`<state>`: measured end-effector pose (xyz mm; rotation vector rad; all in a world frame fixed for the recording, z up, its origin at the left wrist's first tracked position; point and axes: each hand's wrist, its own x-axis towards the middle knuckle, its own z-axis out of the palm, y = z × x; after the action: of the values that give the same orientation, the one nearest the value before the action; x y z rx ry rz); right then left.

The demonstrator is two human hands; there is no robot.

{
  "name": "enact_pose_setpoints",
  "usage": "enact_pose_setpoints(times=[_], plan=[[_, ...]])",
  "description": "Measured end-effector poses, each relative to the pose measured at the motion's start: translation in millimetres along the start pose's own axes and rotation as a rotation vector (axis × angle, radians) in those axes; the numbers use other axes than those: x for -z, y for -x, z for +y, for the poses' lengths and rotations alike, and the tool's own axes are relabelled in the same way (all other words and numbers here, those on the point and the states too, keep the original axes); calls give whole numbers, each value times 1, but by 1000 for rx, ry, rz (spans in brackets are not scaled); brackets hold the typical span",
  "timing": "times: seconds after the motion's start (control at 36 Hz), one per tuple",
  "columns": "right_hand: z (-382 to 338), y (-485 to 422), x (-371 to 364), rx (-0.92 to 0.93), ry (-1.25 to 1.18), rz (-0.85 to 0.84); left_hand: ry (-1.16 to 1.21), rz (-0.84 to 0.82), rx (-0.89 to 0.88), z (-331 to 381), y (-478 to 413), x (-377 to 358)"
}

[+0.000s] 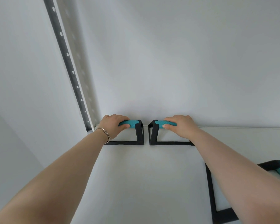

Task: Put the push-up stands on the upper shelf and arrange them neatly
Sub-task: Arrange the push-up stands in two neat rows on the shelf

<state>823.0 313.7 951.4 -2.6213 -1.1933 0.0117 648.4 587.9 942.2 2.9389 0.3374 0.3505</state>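
Observation:
Two push-up stands with black frames and teal grips stand side by side at the back of the white shelf (136, 175), close to the wall. My left hand (114, 125) is closed around the teal grip of the left stand (140, 135). My right hand (179, 125) grips the teal handle of the right stand (153, 135). A narrow gap separates the two frames. A third push-up stand (212, 191) rests nearer to me at the right, partly hidden under my right forearm.
A black perforated shelf upright (68, 62) rises at the left corner. The white wall (184, 62) runs directly behind the stands. The shelf's left edge drops off beside my left forearm.

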Motion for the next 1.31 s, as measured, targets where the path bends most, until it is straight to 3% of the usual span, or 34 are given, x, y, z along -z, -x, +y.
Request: enact_pose_setpoints(times=[0.36, 0.64, 0.83, 0.97, 1.17, 1.31], plan=[[-2, 2, -1, -7, 54, 11, -27, -1, 65, 12, 6, 5], [-26, 35, -3, -158, 159, 69, -134, 85, 197, 54, 26, 0], [-21, 110, 23, -308, 169, 235, -4, 196, 166, 154, 58, 9], [9, 195, 46, -451, 212, 246, 99, 184, 103, 248, 89, 8], [68, 283, 64, -605, 229, 294, 159, 75, 62, 364, 112, -9], [101, 307, 67, -721, 150, 243, 278, -106, 237, 418, 105, -19]])
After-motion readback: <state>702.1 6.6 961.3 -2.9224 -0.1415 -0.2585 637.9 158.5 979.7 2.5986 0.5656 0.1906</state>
